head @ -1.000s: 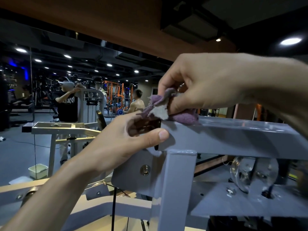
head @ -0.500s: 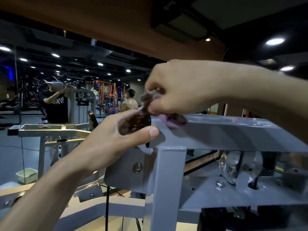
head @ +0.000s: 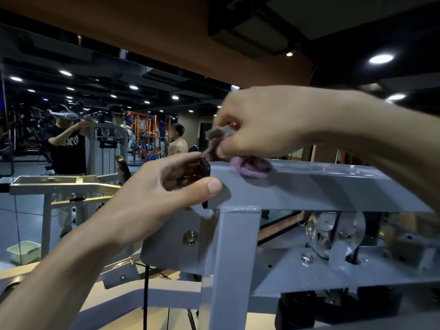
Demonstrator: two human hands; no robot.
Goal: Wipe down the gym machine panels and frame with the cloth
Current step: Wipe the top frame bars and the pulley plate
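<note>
Mirror (head: 71, 139) at far left reflects the gym floor, with a pale tub (head: 23, 251) standing low beside a machine leg. Left hand (head: 152, 198) reaches up from lower left; its grip is closed around the end of the top bar (head: 321, 186), thumb lying along the near face, fingers wrapped over the dark end cap (head: 204, 170). Grey post (head: 234, 265) stands directly below this end of the bar, with a bolted plate (head: 173, 239) just left of it. Right hand (head: 266, 125) comes in from the right; its grip pinches the bunched purple cloth (head: 250, 166), which lies on the upper face of the bar near its left end. Chrome pulley (head: 333, 234) sits under the bar further right.
</note>
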